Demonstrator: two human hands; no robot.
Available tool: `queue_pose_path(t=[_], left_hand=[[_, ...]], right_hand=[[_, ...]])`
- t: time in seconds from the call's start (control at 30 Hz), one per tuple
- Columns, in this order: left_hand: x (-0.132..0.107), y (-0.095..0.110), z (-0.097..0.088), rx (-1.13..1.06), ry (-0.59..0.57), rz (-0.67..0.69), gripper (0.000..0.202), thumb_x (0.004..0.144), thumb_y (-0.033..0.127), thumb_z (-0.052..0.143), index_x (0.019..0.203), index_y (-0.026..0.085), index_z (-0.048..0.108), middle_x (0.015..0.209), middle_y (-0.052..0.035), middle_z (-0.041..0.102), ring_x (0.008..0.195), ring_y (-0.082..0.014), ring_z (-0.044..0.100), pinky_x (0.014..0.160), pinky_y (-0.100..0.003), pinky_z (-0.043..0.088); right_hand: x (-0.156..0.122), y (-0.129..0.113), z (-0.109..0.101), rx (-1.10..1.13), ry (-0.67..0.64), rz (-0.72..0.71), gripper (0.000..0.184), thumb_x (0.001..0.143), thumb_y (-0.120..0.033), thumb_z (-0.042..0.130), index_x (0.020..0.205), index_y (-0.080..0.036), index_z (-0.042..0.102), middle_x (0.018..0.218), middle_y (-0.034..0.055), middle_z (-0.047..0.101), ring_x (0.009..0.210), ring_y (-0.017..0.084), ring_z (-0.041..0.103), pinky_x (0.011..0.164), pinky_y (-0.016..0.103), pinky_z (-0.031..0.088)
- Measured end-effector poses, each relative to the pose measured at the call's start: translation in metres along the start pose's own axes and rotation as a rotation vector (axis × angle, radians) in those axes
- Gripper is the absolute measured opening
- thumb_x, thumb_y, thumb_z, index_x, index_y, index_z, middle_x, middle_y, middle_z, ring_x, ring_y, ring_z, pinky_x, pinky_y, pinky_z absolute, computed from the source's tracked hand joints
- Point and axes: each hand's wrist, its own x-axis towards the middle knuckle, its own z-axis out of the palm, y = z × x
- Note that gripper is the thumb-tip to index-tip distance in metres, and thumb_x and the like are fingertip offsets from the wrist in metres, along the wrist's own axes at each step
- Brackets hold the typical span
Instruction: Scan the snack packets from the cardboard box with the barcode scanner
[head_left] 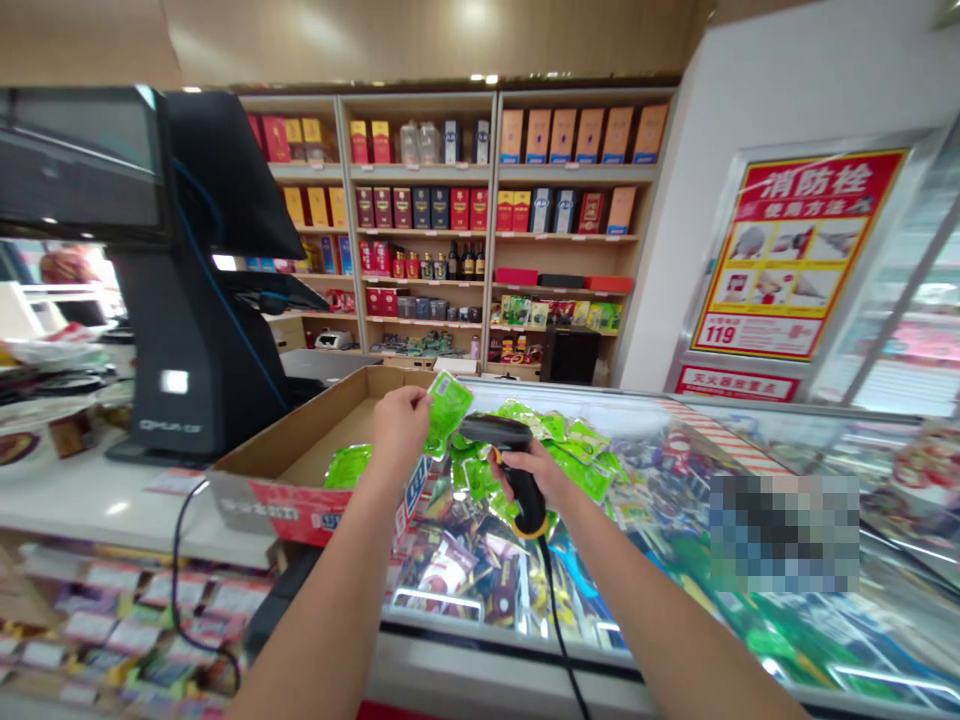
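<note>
Pinched in my left hand is a green snack packet, held up near the right edge of an open cardboard box. My right hand is wrapped round the handle of a black barcode scanner. The scanner's head points left toward the packet, a short distance apart from it. One more green packet lies inside the box. Behind and beside the scanner, several green packets are piled on the glass display case.
A black point-of-sale terminal stands on the white counter at left. From the scanner a black cable hangs down over the case's front edge. Shelves of boxed goods line the back wall. A fire-hydrant poster hangs at right.
</note>
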Motion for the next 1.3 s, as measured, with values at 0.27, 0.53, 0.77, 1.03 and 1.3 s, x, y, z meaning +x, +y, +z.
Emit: queue_pose_path(t=[0.27,0.53,0.77,1.03,1.3], left_hand=[[0.019,-0.051,-0.049,0.187,0.169,-0.063,0.028,0.079,0.017,0.047,0.088,0.015,0.073,0.094,-0.0113,0.070,0.090,-0.0250,0.063,0.082,-0.032,0.048],[0.005,-0.019,-0.025,-0.017,0.324,0.122,0.032,0.076,0.009,0.048,0.101,0.015,0.066,0.112,-0.0131,0.056,0.110,-0.0258,0.055,0.101,-0.040,0.043],[-0.016,0.016,0.077,-0.246,0.053,0.151,0.025,0.086,0.017,0.045,0.105,0.016,0.062,0.113,-0.0132,0.059,0.112,-0.0229,0.056,0.100,-0.037,0.043],[-0.017,-0.041,0.156,-0.100,-0.201,-0.227,0.034,0.087,0.027,0.054,0.117,0.010,0.052,0.110,-0.0226,0.067,0.105,-0.0294,0.064,0.084,-0.034,0.047],[-0.012,-0.053,0.163,-0.429,-0.103,-0.258,0.029,0.065,0.015,0.067,0.094,0.011,0.064,0.074,-0.0048,0.070,0.074,-0.0188,0.067,0.067,-0.025,0.049]], right_hand=[[0.033,0.002,0.049,-0.012,-0.122,0.039,0.027,0.064,-0.036,0.070,0.077,-0.015,0.062,0.061,0.0010,0.064,0.039,0.013,0.057,0.035,0.023,0.042],[0.020,0.008,0.035,0.000,-0.032,0.024,0.026,0.065,-0.037,0.070,0.076,-0.015,0.062,0.062,0.0007,0.064,0.039,0.013,0.058,0.036,0.023,0.043],[-0.009,0.007,-0.026,0.019,0.281,-0.008,0.027,0.064,-0.038,0.069,0.074,-0.015,0.063,0.058,-0.0006,0.062,0.038,0.011,0.055,0.036,0.022,0.044],[-0.025,0.021,-0.054,0.071,0.407,-0.033,0.029,0.066,-0.040,0.070,0.075,-0.014,0.063,0.059,0.0000,0.062,0.039,0.011,0.055,0.037,0.023,0.044],[-0.026,0.016,-0.050,0.024,0.404,-0.047,0.027,0.066,-0.039,0.071,0.074,-0.014,0.063,0.060,0.0004,0.062,0.040,0.012,0.056,0.038,0.023,0.043]])
